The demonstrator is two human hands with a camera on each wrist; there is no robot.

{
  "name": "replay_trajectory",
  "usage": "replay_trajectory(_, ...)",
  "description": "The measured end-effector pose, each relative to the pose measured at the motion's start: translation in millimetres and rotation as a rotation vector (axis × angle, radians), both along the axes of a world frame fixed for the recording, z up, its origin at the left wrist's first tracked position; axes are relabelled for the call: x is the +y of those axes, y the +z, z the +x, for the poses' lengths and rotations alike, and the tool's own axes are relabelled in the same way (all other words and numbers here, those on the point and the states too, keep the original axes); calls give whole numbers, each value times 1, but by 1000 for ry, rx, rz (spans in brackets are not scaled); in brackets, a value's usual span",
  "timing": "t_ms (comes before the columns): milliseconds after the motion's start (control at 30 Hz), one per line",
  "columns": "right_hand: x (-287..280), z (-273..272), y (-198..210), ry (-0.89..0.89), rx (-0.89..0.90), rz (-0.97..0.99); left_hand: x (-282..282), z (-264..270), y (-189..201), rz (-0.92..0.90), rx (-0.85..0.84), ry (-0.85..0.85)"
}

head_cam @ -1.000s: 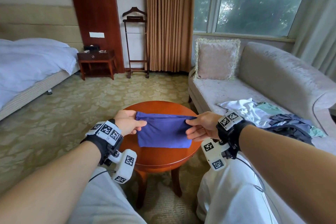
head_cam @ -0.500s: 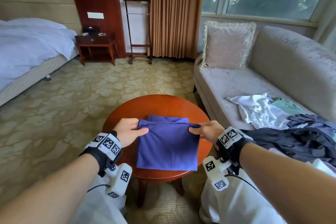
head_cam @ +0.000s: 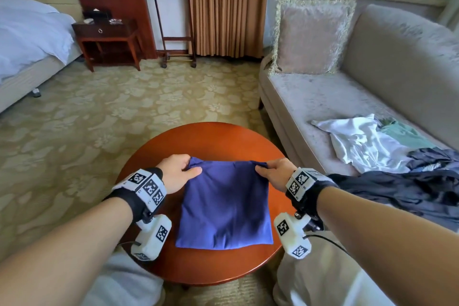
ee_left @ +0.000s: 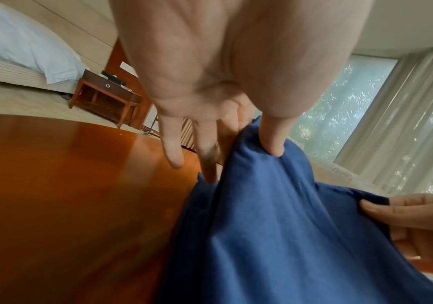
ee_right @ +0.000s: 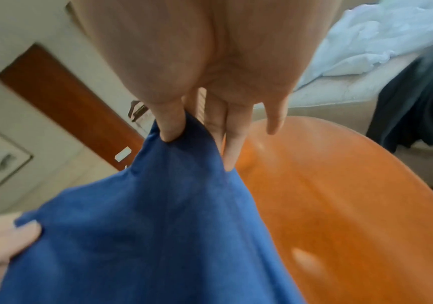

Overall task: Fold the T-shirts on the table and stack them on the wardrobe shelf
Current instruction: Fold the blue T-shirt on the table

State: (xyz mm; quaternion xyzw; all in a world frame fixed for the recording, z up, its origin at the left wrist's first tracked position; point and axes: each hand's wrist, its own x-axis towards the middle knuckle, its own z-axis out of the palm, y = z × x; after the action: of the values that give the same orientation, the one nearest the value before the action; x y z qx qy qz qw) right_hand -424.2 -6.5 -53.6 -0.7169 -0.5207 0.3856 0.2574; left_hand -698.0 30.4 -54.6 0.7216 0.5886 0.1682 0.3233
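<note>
The near hem of the folded blue T-shirt lies flat on the round wooden table, close to the person's knees. Farther out, the left hand and right hand each pinch 1 far corner between thumb and forefinger, the remaining fingers loosely extended; holding both corners level likely keeps the fold's edges aligned as it is laid down. Beyond the table, to the right, unfolded garments, 1 white shirt among them, wait on the sofa. No wardrobe shelf is visible.
</note>
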Motion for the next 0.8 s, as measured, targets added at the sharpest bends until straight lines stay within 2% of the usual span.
replay_trajectory(67, 11, 1, -10, 24, -114, -45, 8, 5, -5, -30, 82, -12)
replay_trajectory(167, 29, 3, -23, 35, -176, -77, 18, 6, -11, -67, 197, 13)
replay_trajectory(367, 52, 3, -29, 67, -325, -130, 39, 7, -23, -72, 246, 73)
replay_trajectory(467, 61, 1, -29, 96, -421, -176, 47, 3, -32, -139, 180, 164)
replay_trajectory(600, 61, 0, -34, 40, -470, -209, 45, 3, -39, -151, 130, 264)
replay_trajectory(733, 49, 4, -29, -10, -412, -245, 31, 5, -41, -257, -182, 394)
replay_trajectory(800, 38, 4, -24, -41, -357, -264, 15, 1, -38, -282, -220, 434)
